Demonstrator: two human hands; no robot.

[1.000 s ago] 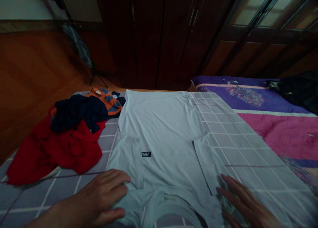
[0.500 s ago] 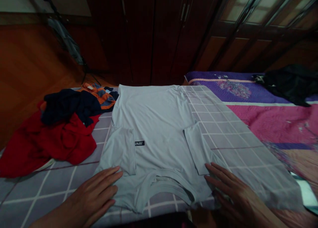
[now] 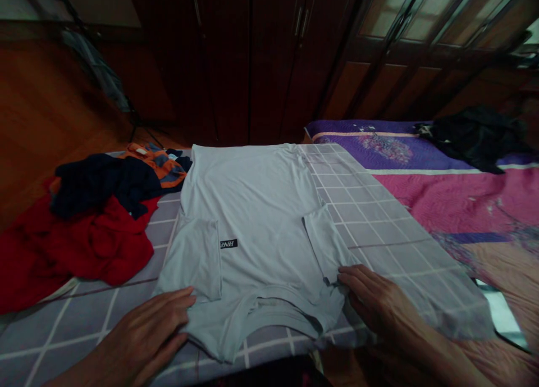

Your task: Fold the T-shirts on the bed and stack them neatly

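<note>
A light grey T-shirt (image 3: 252, 207) lies spread on the bed, collar toward me and hem at the far end. Both its sleeves are folded inward over the body, and a small black label (image 3: 228, 244) shows on the chest. My left hand (image 3: 147, 331) is closed on the shoulder edge at the left of the collar, fingers on top and thumb lower down. On the other side, my right hand (image 3: 374, 297) pinches the cloth at the right shoulder, where the sleeve bunches up. The fingertips underneath the cloth are hidden.
Left of the shirt lie a red garment (image 3: 101, 246), a dark navy one (image 3: 105, 179) and an orange one (image 3: 168, 171). A grey checked sheet (image 3: 379, 235) covers this bed. Beyond it stands a purple and pink bed (image 3: 421, 190) with black clothing (image 3: 475, 137). Dark wardrobes (image 3: 273, 67) rise behind.
My right hand has gone from lying with fingers spread on the right shoulder to pinching it, bunching the sleeve. My left fingers have drawn together on the left shoulder. The view has shifted slightly right.
</note>
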